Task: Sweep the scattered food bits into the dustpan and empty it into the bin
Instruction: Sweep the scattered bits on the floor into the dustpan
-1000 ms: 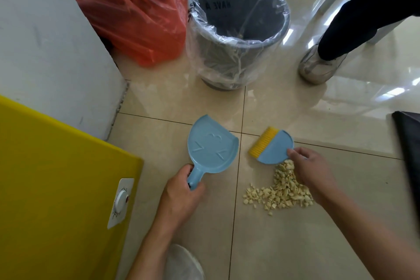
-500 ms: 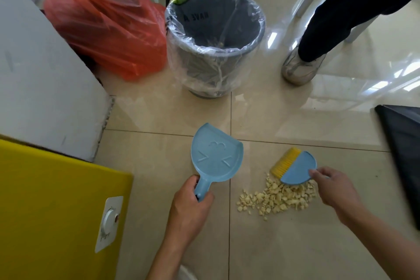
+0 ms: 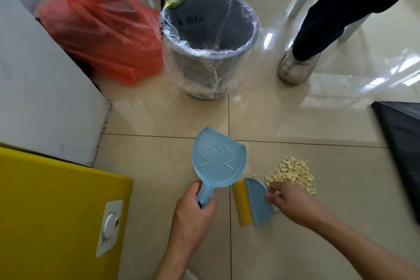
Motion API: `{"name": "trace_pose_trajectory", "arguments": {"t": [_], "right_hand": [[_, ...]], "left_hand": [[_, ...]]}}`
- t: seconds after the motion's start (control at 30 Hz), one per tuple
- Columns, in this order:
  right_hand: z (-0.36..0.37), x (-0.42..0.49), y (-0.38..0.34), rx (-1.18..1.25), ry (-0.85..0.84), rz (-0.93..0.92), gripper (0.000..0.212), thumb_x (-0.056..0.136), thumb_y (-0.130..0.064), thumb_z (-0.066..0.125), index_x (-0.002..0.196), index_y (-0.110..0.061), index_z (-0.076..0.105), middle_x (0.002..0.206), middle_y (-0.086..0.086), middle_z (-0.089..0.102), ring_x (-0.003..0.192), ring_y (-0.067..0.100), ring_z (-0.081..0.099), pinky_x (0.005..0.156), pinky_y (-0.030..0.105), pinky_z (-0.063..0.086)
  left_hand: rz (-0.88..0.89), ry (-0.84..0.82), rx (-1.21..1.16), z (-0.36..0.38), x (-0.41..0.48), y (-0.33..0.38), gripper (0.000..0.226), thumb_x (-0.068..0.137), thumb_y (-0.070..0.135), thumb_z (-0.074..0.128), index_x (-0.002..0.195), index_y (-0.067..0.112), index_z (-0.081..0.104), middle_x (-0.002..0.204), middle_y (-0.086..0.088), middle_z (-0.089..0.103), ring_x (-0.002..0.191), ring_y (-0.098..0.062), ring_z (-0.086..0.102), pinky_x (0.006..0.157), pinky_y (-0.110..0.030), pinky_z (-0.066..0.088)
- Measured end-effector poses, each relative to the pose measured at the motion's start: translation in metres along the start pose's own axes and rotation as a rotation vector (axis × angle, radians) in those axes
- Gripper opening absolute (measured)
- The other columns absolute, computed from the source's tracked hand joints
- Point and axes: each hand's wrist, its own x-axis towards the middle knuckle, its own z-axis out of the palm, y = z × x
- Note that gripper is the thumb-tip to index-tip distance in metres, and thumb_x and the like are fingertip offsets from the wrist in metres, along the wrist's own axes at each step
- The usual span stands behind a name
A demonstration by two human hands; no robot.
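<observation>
The glazed beige floor tiles (image 3: 159, 118) are glossy and mirror the light beyond the right hand (image 3: 293, 204). In the left hand (image 3: 193, 211), the light-blue plastic dustpan (image 3: 218, 161) is smooth with a soft sheen. The small blue plastic brush (image 3: 258, 202) under the right fingertips matches it, and its yellow bristles (image 3: 243, 204) look finely ribbed. The pale food bits (image 3: 293, 173) beside that hand look dry and matt. Ahead of both hands, the grey plastic bin (image 3: 227, 25) wears shiny, crinkled clear film (image 3: 204, 75).
</observation>
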Motion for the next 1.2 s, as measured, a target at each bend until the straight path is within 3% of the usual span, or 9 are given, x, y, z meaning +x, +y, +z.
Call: {"name": "trace_pose_trajectory", "arguments": {"t": [0.17,0.37,0.53,0.6,0.73,0.8,0.9,1.03,1.2], "right_hand": [[-0.044,0.016,0.026,-0.116,0.09,0.061,0.011,0.097,-0.034,0.06,0.088,-0.028,0.063,0.083,0.001,0.068,0.072,0.012,0.062,0.055,0.027,0.041],[-0.077,0.005,0.042,-0.094,0.096,0.048,0.017,0.096,-0.041,0.06,0.085,-0.029,0.064,0.084,-0.002,0.072,0.077,0.015,0.067,0.068,0.033,0.052],[-0.052,-0.025,0.028,-0.165,-0.182,-0.113,0.014,0.094,-0.046,0.061,0.083,-0.038,0.062,0.073,-0.015,0.065,0.068,-0.005,0.059,0.061,0.016,0.045],[-0.03,-0.034,0.027,-0.259,-0.269,-0.175,0.009,0.094,-0.044,0.059,0.088,-0.038,0.061,0.075,-0.018,0.06,0.068,-0.005,0.054,0.058,0.014,0.039],[-0.021,-0.032,0.038,-0.362,-0.166,-0.142,0.016,0.098,-0.04,0.054,0.106,-0.03,0.064,0.098,-0.004,0.07,0.088,0.015,0.063,0.071,0.029,0.047],[-0.034,-0.025,0.044,-0.448,-0.094,-0.115,0.018,0.1,-0.041,0.049,0.108,-0.031,0.062,0.096,-0.001,0.069,0.091,0.019,0.066,0.068,0.031,0.045],[-0.055,-0.015,0.049,-0.579,-0.003,-0.115,0.021,0.102,-0.042,0.044,0.108,-0.029,0.06,0.086,-0.003,0.062,0.085,0.02,0.066,0.059,0.03,0.038],[-0.076,-0.016,0.048,-0.601,-0.007,-0.167,0.019,0.102,-0.041,0.044,0.103,-0.028,0.058,0.088,0.001,0.066,0.075,0.02,0.062,0.059,0.034,0.042],[-0.089,-0.039,0.063,-0.586,0.035,-0.084,0.018,0.101,-0.047,0.042,0.097,-0.033,0.052,0.081,-0.008,0.059,0.066,0.011,0.055,0.048,0.025,0.033]], "left_hand": [[-0.095,0.062,-0.026,0.002,0.002,-0.012,0.009,0.086,0.011,0.064,0.083,0.007,0.056,0.058,0.009,0.038,0.048,-0.008,0.029,0.042,-0.015,0.029],[-0.172,0.037,-0.12,0.009,0.002,-0.01,0.011,0.088,0.009,0.062,0.078,0.01,0.057,0.06,0.001,0.043,0.052,-0.014,0.034,0.044,-0.018,0.032],[-0.184,0.027,-0.104,0.009,0.005,-0.009,0.02,0.088,0.012,0.063,0.071,0.017,0.052,0.058,0.002,0.043,0.049,-0.011,0.034,0.042,-0.015,0.031],[-0.191,0.022,-0.118,0.009,0.006,-0.009,0.021,0.088,0.011,0.063,0.071,0.018,0.052,0.059,0.002,0.044,0.05,-0.011,0.035,0.043,-0.016,0.032],[-0.198,0.004,-0.12,0.011,0.004,-0.004,0.017,0.088,0.013,0.062,0.074,0.015,0.054,0.06,0.002,0.044,0.051,-0.012,0.035,0.044,-0.017,0.032],[-0.192,-0.011,-0.094,0.014,0.001,-0.002,0.013,0.089,0.014,0.062,0.079,0.008,0.055,0.061,0.001,0.045,0.052,-0.012,0.036,0.044,-0.017,0.033],[-0.198,-0.028,-0.08,0.021,-0.002,-0.001,0.008,0.088,0.014,0.061,0.082,0.009,0.058,0.062,0.001,0.047,0.053,-0.012,0.038,0.045,-0.019,0.034],[-0.206,-0.058,-0.088,0.031,-0.003,0.002,0.006,0.087,0.015,0.061,0.081,0.015,0.06,0.06,0.004,0.046,0.051,-0.012,0.037,0.045,-0.019,0.034],[-0.141,-0.072,-0.018,0.036,0.0,0.006,0.007,0.089,0.018,0.064,0.086,0.012,0.061,0.063,0.003,0.046,0.05,-0.009,0.036,0.045,-0.016,0.032]]}}
